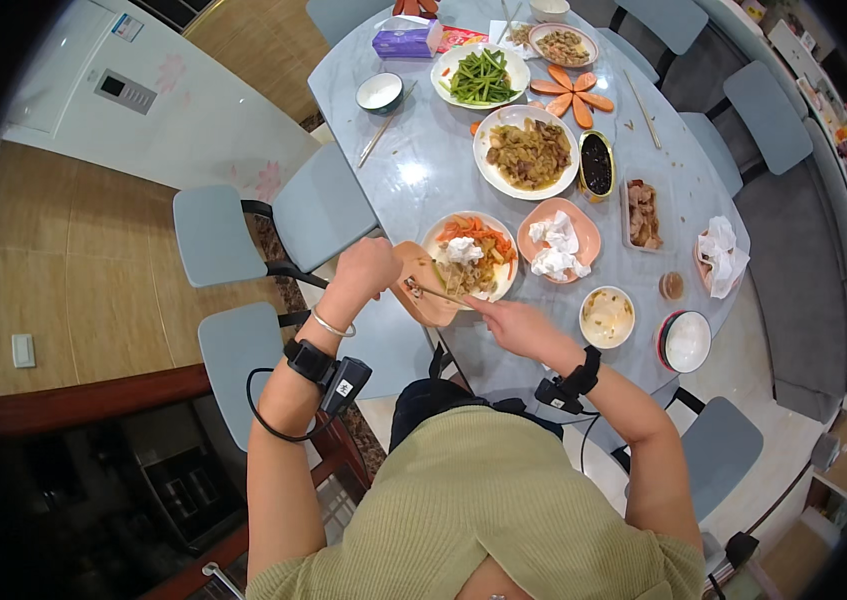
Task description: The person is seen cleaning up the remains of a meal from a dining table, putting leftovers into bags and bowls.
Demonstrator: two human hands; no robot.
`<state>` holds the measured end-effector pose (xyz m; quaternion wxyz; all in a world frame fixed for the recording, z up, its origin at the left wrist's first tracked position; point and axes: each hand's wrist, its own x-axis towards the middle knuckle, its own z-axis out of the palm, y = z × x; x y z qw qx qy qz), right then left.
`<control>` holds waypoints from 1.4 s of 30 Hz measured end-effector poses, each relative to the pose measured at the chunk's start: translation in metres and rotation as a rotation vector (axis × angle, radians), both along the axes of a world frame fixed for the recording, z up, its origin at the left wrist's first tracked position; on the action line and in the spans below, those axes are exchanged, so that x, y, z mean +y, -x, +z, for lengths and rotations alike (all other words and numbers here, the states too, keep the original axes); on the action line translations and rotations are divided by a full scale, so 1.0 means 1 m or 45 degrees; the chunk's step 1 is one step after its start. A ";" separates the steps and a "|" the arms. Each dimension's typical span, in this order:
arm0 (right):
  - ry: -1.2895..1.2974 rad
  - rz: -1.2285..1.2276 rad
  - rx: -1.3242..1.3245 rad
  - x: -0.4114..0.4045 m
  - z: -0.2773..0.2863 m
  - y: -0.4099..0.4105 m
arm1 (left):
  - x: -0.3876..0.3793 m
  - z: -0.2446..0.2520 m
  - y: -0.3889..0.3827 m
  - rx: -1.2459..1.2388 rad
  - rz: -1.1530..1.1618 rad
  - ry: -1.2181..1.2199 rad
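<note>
My left hand (371, 266) grips the edge of an orange-pink dish (434, 309), which is tilted beside a white plate (429, 238) and overlaps its left rim. Small dark scraps cling inside the dish. In my right hand (519, 327) are chopsticks (442, 295), their tips reaching into the dish. Orange shreds (494, 241), pale leftover food and a crumpled white tissue (462, 250) lie on the plate. To its right stands a pink dish (590, 232) with crumpled tissues (560, 259) in it.
Plates of green vegetables (479, 79) and stewed food (528, 154), an open tin (596, 165) and a plastic meat container (645, 214) stand farther back. A bowl (607, 317) and stacked bowls (687, 343) are at right. Grey chairs (326, 206) flank the marble-patterned table (423, 146).
</note>
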<state>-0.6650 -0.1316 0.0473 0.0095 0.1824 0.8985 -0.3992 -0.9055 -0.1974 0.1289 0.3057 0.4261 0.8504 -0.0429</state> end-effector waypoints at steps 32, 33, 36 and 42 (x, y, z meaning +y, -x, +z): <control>-0.306 0.015 -0.147 0.003 -0.012 0.007 | -0.032 0.010 0.001 -0.384 0.274 -0.069; -0.311 0.016 -0.148 0.007 -0.010 0.007 | -0.034 0.010 0.003 -0.397 0.293 -0.073; -0.296 -0.110 -0.293 0.016 0.002 0.005 | -0.041 0.004 0.011 -0.427 0.340 -0.101; -0.162 -0.129 -0.177 0.021 -0.004 -0.004 | -0.049 -0.006 0.026 -0.551 0.447 -0.267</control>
